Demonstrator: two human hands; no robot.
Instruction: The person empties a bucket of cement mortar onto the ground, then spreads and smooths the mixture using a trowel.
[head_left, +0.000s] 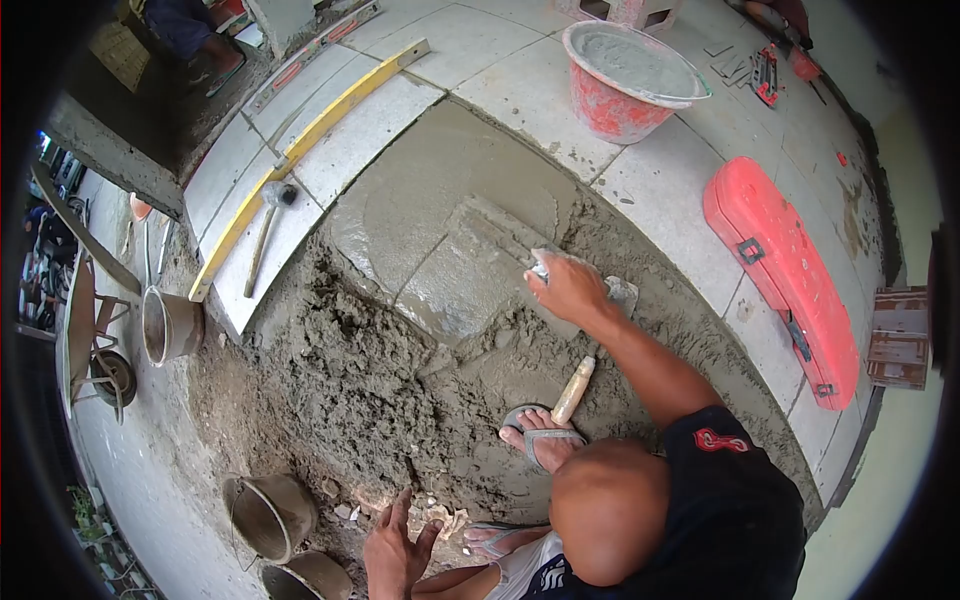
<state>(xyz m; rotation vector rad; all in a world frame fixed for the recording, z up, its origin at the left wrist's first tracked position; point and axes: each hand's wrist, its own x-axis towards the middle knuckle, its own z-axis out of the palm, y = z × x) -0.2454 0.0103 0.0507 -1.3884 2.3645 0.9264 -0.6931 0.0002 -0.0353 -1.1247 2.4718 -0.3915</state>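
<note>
My right hand is closed round the grip of a flat plastering trowel. The blade lies on smooth, wet grey mortar, partly smeared with it. Low in the view, my left hand holds nothing, its fingers spread above the rubble edge. Rough, crumbly mortar lies between the hands. Beside my sandalled foot, a pale wooden handle sticks up; whatever it belongs to cannot be made out.
Light tiles border the wet patch. On them are a red bucket of grey mix, a red case, a yellow level and a mallet. Buckets and a wheelbarrow stand left. Another person's leg shows top left.
</note>
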